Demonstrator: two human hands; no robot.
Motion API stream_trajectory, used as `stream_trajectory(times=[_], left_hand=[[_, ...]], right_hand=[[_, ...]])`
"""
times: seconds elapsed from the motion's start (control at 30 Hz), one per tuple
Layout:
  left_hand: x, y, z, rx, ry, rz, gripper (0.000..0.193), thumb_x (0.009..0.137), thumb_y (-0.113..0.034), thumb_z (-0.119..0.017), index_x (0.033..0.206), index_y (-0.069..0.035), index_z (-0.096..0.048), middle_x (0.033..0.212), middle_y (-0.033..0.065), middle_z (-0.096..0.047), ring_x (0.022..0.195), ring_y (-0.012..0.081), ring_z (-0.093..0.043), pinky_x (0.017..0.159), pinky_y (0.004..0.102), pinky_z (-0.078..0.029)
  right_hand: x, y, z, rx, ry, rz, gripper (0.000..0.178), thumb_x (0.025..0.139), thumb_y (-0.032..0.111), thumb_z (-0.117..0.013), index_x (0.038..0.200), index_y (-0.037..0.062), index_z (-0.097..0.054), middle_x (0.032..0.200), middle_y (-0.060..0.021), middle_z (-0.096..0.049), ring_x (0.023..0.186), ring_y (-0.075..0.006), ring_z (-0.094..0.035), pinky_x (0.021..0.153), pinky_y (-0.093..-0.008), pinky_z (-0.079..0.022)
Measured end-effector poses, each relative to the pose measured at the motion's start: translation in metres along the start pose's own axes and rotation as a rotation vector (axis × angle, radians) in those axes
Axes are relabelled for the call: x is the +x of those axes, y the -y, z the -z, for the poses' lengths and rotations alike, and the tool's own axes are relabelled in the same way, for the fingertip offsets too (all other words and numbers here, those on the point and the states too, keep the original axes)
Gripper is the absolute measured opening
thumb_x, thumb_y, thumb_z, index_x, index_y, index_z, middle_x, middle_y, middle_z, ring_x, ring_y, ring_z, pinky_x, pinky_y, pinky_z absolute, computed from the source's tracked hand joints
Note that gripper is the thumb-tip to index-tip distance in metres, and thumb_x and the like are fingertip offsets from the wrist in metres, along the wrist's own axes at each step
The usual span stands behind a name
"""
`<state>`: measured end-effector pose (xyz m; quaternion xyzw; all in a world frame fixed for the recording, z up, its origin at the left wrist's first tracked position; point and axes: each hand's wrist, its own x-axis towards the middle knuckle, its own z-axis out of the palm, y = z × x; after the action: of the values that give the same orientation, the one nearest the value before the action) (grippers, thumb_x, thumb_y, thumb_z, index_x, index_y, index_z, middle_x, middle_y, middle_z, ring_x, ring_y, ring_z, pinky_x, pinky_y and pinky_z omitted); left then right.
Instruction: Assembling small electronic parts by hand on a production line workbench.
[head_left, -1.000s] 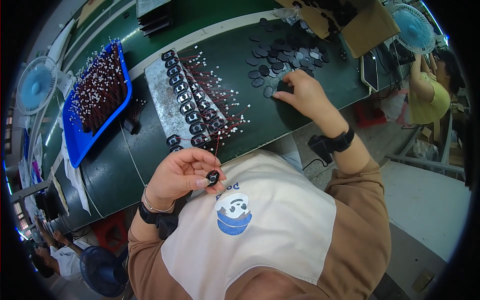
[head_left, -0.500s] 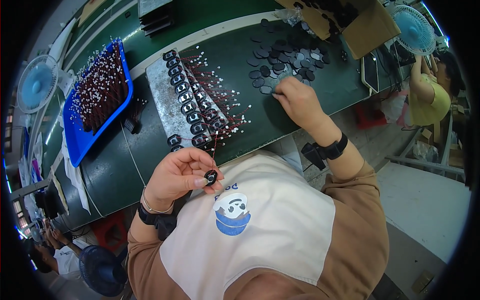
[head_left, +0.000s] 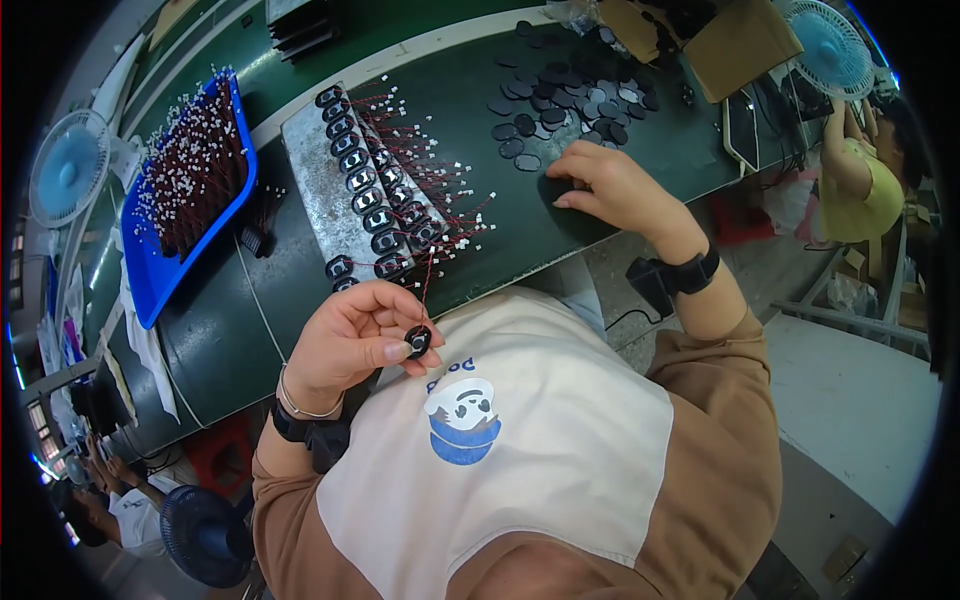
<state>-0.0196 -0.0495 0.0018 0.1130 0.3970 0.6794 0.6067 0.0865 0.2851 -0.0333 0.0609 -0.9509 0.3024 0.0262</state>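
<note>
L hand (head_left: 345, 335): your thumb + fingers pinch a small blk oval wired unit (head_left: 418, 342), held in front of your apron, near bench edge. Thin red lead (head_left: 427, 290) runs up from it, twd the plate.

R hand (head_left: 625, 192): fingers curled over bench, just R of the nearest blk discs; can't tell if anything's between the tips.

Wrists: blk band on each.

Bench (head_left: 520, 235), green. Beyond L hand: grey metal plate (head_left: 312, 150) w/ rows of similar blk units (head_left: 360, 180), red leads fanned out R, wht connectors at ends. Up from R hand: loose pile of flat blk oval discs (head_left: 570, 98), some overlapping.

Farther L: blue tray (head_left: 143, 290), packed w/ red-wired parts, wht connectors up. Far R: open cardboard box (head_left: 745, 45) nr bench edge, blue-bladed fan (head_left: 830, 50), co-worker in yellow top (head_left: 862, 200).
</note>
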Motion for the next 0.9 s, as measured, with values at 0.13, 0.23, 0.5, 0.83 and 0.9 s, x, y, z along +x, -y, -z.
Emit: stream_trajectory(times=[0.13,0.23,0.5,0.83,0.9], left_hand=[[-0.002,-0.001,0.000,-0.020,-0.003,0.017,0.039,0.077,-0.005,-0.068,0.110,0.006,-0.050,0.096,0.0255,-0.061,0.084,0.0307,-0.066,0.067,0.0348,-0.057],[0.005,0.002,0.000,-0.085,0.028,-0.008,0.041,0.077,-0.006,-0.068,0.112,0.007,-0.049,0.098,0.0246,-0.060,0.086,0.0296,-0.065,0.070,0.0347,-0.056],[0.030,0.013,-0.008,-0.342,0.170,-0.132,0.032,0.086,-0.005,-0.058,0.116,0.004,-0.051,0.104,0.0160,-0.061,0.091,0.0237,-0.063,0.077,0.0310,-0.056],[0.039,0.022,-0.015,-0.422,0.085,-0.161,0.029,0.088,-0.012,-0.058,0.115,0.001,-0.054,0.106,0.0126,-0.061,0.089,0.0190,-0.064,0.077,0.0282,-0.055],[0.039,0.025,-0.013,-0.413,0.097,-0.169,0.032,0.088,-0.015,-0.059,0.116,0.000,-0.052,0.110,0.0137,-0.060,0.092,0.0182,-0.063,0.075,0.0268,-0.055]], right_hand=[[0.004,0.002,0.002,-0.116,0.048,0.055,0.031,0.068,0.009,-0.071,0.096,0.0020,-0.060,0.086,-0.0122,-0.056,0.080,-0.0276,-0.059,0.069,-0.0352,-0.049],[-0.005,0.002,0.001,0.003,-0.029,0.044,0.030,0.068,0.007,-0.071,0.096,0.0007,-0.060,0.086,-0.0104,-0.055,0.074,-0.0226,-0.057,0.063,-0.0306,-0.047],[0.010,0.096,-0.013,0.710,-0.268,0.320,0.039,0.064,0.002,-0.073,0.100,-0.0058,-0.060,0.087,-0.0088,-0.056,0.069,-0.0118,-0.051,0.057,-0.0227,-0.041],[0.028,0.112,-0.031,0.643,-0.218,0.297,0.038,0.068,-0.001,-0.070,0.104,-0.0063,-0.060,0.087,-0.0084,-0.057,0.069,-0.0115,-0.052,0.057,-0.0213,-0.040],[0.027,0.112,-0.033,0.641,-0.244,0.283,0.038,0.069,-0.003,-0.069,0.105,-0.0063,-0.060,0.086,-0.0086,-0.057,0.069,-0.0117,-0.052,0.056,-0.0214,-0.041]])
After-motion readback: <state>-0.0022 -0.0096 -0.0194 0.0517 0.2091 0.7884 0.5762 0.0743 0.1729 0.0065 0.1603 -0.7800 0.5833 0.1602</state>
